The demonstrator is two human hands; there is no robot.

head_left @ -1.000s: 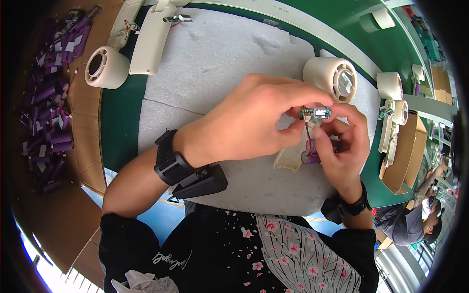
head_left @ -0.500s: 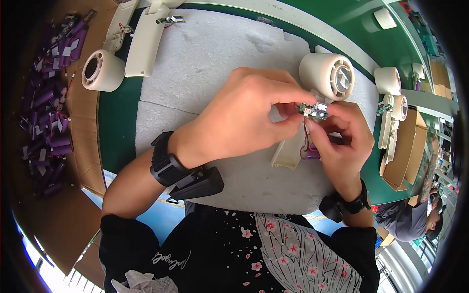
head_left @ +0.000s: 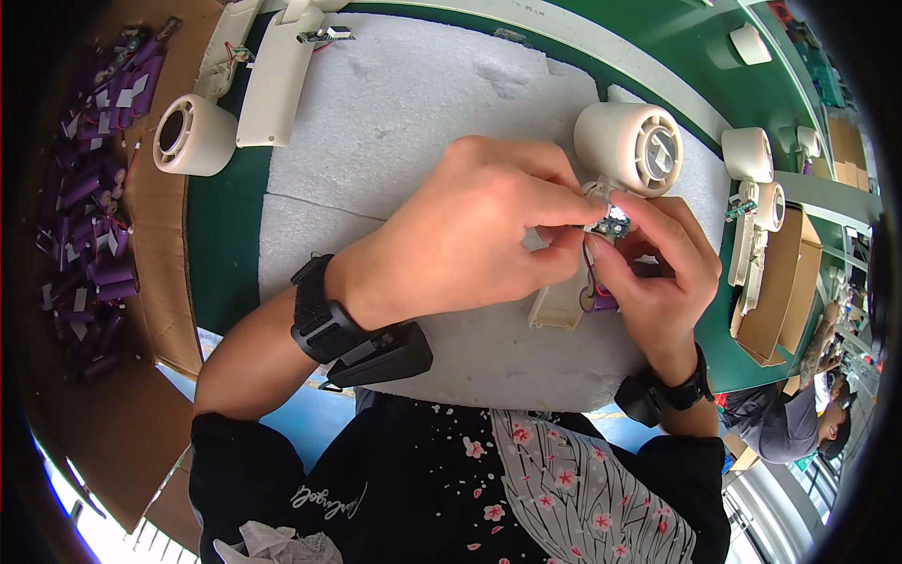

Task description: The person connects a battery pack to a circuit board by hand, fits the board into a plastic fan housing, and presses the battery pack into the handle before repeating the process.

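Note:
A small green circuit board (head_left: 614,225) with white parts is pinched between the fingertips of both hands. My left hand (head_left: 498,211) grips its left side with thumb and index finger, hiding part of it. On the board's right side, the thumb and forefinger of my right hand (head_left: 663,258) are closed on it. Thin dark wires run down from the board toward a purple battery cell (head_left: 598,299), partly hidden. Beneath my hands lies a cream plastic handle shell (head_left: 556,308), and at its far end stands a round cream fan head (head_left: 628,146).
White foam sheets (head_left: 404,94) cover the green bench. At left, another handle shell (head_left: 275,85) and round head (head_left: 195,136) lie beside a cardboard box (head_left: 169,244) of purple cells. More cream housings (head_left: 747,155), an open carton (head_left: 778,282) and a seated person (head_left: 789,418) are at right.
The board has tilted and come slightly lower and closer to the handle shell. Both hands remain on it, with my left fingertips shifted a little to the right.

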